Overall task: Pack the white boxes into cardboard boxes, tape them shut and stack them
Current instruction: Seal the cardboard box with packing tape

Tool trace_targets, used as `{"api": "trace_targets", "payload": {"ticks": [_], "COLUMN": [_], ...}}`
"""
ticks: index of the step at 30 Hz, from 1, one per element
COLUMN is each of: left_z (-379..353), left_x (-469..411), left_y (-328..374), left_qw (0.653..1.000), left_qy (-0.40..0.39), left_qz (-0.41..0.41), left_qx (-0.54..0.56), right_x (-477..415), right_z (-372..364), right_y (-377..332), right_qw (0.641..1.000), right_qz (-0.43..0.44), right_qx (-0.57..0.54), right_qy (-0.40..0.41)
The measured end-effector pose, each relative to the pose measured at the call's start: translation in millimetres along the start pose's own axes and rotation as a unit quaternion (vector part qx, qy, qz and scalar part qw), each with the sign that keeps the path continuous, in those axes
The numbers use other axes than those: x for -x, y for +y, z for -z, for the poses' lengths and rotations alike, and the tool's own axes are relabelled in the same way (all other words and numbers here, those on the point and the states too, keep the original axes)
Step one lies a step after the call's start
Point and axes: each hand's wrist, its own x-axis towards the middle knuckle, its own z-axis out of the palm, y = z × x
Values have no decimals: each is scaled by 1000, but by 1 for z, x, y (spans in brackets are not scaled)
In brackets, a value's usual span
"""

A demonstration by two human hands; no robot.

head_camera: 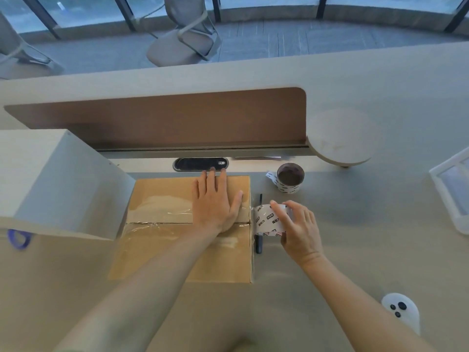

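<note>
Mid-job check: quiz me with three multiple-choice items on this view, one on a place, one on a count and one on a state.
1. Where is the tape roll that the right hand grips?
A. at the right edge of the cardboard box
B. on the chair seat
C. on the floor

2. How many white printed tape rolls show?
A. one
B. two
C. four

3. The cardboard box's top flaps are:
A. standing open
B. torn off
C. shut, with clear tape along the seam

Answers:
1. A: the roll sits against the box's right side.
2. B: there is the gripped one plus a spare roll farther back.
3. C: the left hand presses flat on closed, taped flaps.
</note>
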Motion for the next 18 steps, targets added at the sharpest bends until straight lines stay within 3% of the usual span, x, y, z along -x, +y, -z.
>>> {"api": "trace_targets", "payload": {"ticks": [3, 6, 10, 18], "left_z": [5, 4, -2, -6], "left_x": [6, 9, 5, 2], "left_y": [17, 44, 53, 49], "left_qw": [999, 997, 999, 999], "left_qy": [29, -4, -2, 13], "left_qz": [-43, -6, 9, 0], "left_qx": [13, 73, 43, 38], "right_x": [2, 5, 6, 13], "right_z": [-3, -5, -8, -6], "right_y": [-3, -3, -4, 10], "right_qw": [1000, 999, 999, 995], "right_qz": [10, 19, 11, 5], "right_qx": [-4, 3, 7, -78], "right_qy": [6, 35, 52, -57]}}
